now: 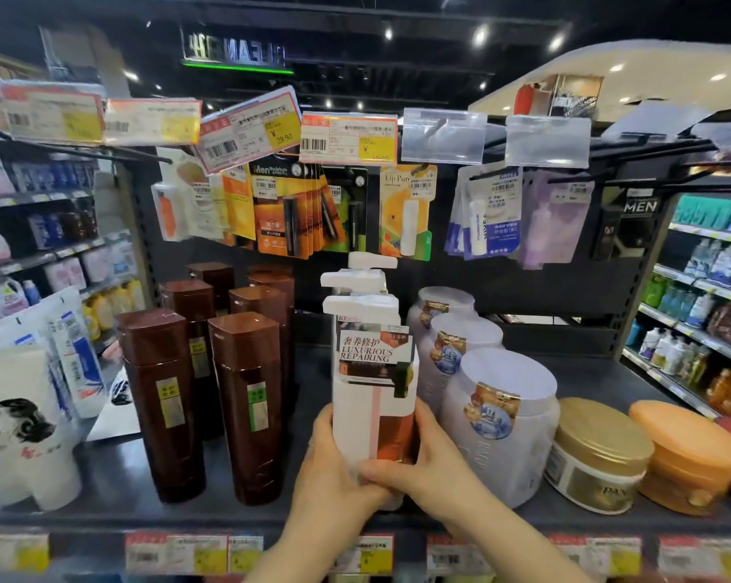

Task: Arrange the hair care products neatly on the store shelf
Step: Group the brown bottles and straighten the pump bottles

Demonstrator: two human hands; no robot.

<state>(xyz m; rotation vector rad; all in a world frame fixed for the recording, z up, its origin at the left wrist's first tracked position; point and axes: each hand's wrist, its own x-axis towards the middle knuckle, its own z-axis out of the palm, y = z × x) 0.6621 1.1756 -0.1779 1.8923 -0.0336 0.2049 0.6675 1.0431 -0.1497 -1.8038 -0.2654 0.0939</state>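
Note:
A white pump bottle labelled "Luxurious Repairing" stands at the front middle of the dark shelf. My left hand grips its lower left side and my right hand grips its lower right, thumb across the front. More white pump bottles line up behind it. Several brown bottles stand in rows to the left. Three white lavender-lidded jars stand in a row to the right.
A gold-lidded tub and an orange tub sit at the front right. White tubes lean at the far left. Lip balm cards hang from hooks above. Price tags line the shelf edge.

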